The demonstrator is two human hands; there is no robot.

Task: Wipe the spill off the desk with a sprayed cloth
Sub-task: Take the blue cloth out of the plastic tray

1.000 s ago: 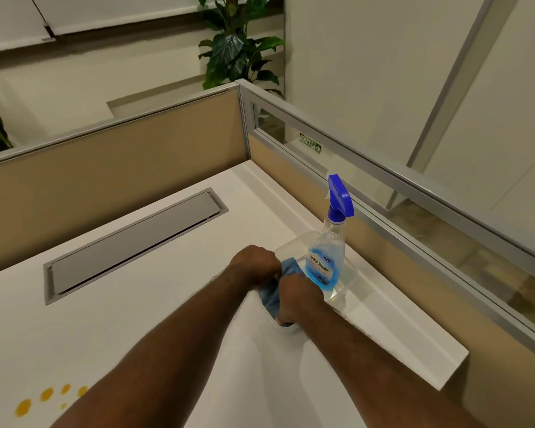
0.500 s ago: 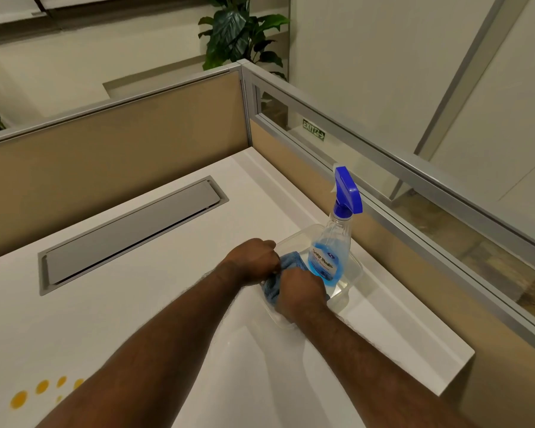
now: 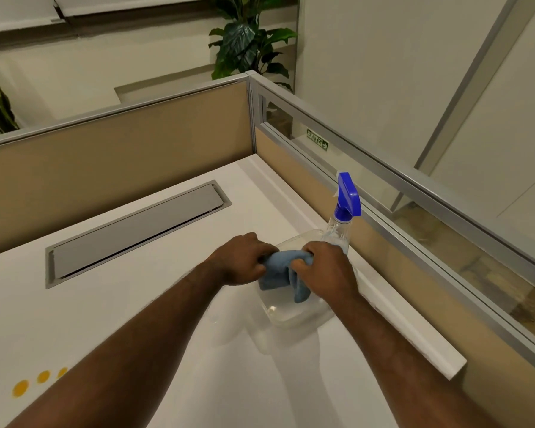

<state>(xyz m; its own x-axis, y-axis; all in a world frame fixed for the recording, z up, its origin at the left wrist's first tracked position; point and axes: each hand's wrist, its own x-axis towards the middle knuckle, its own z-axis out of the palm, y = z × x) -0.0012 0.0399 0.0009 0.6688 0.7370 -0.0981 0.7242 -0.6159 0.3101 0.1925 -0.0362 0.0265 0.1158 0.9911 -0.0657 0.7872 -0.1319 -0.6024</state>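
Observation:
A blue cloth (image 3: 275, 273) is bunched between both hands above a clear plastic tray (image 3: 294, 316) on the white desk (image 3: 136, 304). My left hand (image 3: 244, 261) grips the cloth's left end, my right hand (image 3: 325, 270) grips its right end, and a fold hangs down between them. A clear spray bottle (image 3: 342, 223) with a blue trigger head stands upright in the tray just behind my right hand. Yellow spill dots (image 3: 31, 384) lie on the desk at the near left, partly hidden by my left forearm.
A grey cable flap (image 3: 130, 233) is set into the desk at the back left. Beige partition walls (image 3: 121, 168) with metal rails close the desk at the back and right. A raised white ledge (image 3: 399, 316) runs along the right side.
Both hands have lifted the cloth up out of the tray and pulled slightly apart. The cloth now shows stretched between them. The bottle has not moved.

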